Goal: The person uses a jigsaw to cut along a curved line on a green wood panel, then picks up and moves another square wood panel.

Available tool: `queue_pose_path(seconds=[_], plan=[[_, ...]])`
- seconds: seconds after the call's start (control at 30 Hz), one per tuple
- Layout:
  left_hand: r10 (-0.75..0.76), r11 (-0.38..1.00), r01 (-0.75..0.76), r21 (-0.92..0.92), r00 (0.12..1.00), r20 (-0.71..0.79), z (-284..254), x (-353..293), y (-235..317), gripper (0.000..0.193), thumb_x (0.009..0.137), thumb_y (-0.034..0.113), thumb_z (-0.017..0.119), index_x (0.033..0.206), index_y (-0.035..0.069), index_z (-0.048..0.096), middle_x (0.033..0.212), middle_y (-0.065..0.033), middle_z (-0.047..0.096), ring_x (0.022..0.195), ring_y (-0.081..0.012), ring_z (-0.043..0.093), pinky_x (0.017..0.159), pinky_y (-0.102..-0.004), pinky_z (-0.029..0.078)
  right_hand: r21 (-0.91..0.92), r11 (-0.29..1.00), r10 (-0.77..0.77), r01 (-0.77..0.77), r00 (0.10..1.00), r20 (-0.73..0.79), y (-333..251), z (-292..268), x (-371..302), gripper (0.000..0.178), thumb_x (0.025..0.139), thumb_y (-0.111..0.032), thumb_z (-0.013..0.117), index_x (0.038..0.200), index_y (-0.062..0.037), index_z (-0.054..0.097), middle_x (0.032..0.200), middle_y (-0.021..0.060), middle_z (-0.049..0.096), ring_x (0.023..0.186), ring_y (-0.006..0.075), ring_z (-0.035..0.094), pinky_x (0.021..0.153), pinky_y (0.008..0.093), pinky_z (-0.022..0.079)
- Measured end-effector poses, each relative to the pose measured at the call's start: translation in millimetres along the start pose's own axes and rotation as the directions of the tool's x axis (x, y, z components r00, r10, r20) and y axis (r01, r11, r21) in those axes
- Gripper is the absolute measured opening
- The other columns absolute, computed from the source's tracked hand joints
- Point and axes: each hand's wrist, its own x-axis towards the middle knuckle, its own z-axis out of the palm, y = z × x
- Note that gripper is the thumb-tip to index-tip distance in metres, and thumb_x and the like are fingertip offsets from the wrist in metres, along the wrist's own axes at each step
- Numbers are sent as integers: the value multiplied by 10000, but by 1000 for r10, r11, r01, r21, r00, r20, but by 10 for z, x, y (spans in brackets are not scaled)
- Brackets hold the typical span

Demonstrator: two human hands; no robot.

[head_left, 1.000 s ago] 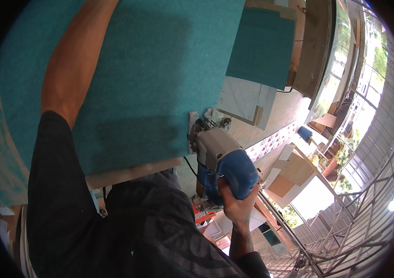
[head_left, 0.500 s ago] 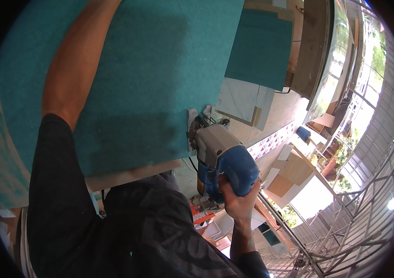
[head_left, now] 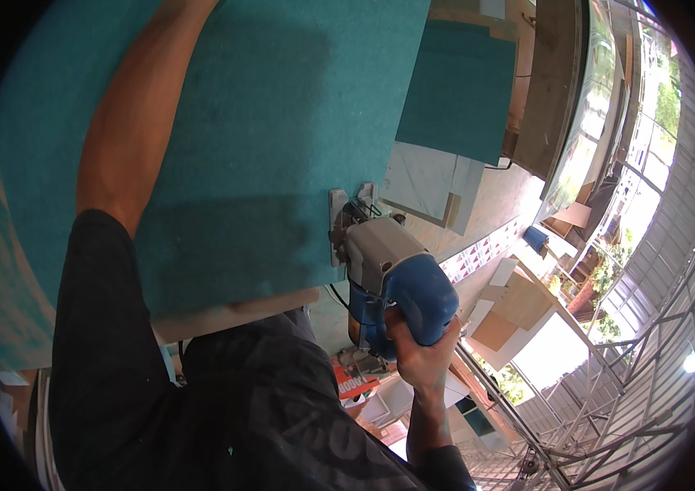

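Observation:
My right hand [head_left: 425, 352] is wrapped round the handle of a blue and grey jigsaw [head_left: 396, 274]. The saw's metal base plate [head_left: 337, 229] rests on the right edge of a large teal board [head_left: 241, 155], near the corner closest to my body. Whether the blade is in the board is hidden by the saw's body. My left forearm [head_left: 130, 123] stretches far across the board, and its hand lies beyond the upper edge of the picture. A dark cable [head_left: 337, 292] runs by the saw.
Under the board's near edge is a pale brown support edge [head_left: 237, 315], close to my body. To the right lie a smaller teal panel [head_left: 458, 90] and a white marbled sheet [head_left: 421, 180]. Wooden offcuts [head_left: 511, 311] sit farther right. Below the saw there is a red box [head_left: 354, 383].
The jigsaw and my right hand keep almost the same place at the board's edge. My left sleeve and elbow have shifted very slightly.

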Motion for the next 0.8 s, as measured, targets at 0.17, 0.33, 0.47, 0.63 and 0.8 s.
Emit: queue_pose_path(seconds=[0.17, 0.33, 0.47, 0.63, 0.8], plan=[[3, 1000, -3, 5, 1000, -2, -20, 2, 6, 220, 884, 184, 686, 865, -35, 676, 1023, -215, 643, 1052, -382, 600, 940, -520, 459, 2, 1000, -4, 4, 1000, -3, -94, 12, 34, 72, 855, -59, 734, 900, -3, 729, 754, 28, 716, 676, 83, 648, 643, 270, 513], [12, 1000, -12, -5, 1000, -20, -6, 16, -34, 239, 884, 197, 689, 845, -39, 666, 1000, -218, 644, 1017, -389, 604, 917, -518, 473, 8, 1000, -23, 23, 1000, -3, -149, 29, 82, 74, 860, -51, 725, 915, -2, 727, 758, 21, 713, 682, 76, 640, 640, 266, 508], [16, 1000, -16, -20, 1000, -24, -24, 0, -28, 245, 891, 201, 687, 841, -38, 664, 986, -219, 645, 1004, -392, 608, 908, -512, 483, 8, 999, -31, 31, 1000, -3, -192, 41, 103, 69, 861, -47, 724, 912, -1, 726, 753, 16, 707, 683, 71, 633, 638, 263, 505], [25, 999, -25, -38, 1000, -6, -32, -22, -12, 237, 891, 193, 695, 885, -43, 671, 1026, -220, 639, 1044, -386, 596, 944, -517, 462, -2, 1000, -28, 28, 999, 21, -210, 33, 129, 66, 861, -45, 725, 909, 0, 727, 749, 14, 702, 681, 70, 631, 635, 262, 503], [0, 998, 2, -57, 1000, 26, -28, -8, 44, 247, 899, 201, 702, 928, -43, 676, 1057, -213, 632, 1069, -376, 587, 965, -525, 444, -3, 1000, -13, 13, 1000, 17, -288, 58, 148, 70, 860, -46, 728, 912, 0, 728, 748, 16, 703, 679, 77, 635, 637, 263, 504]])
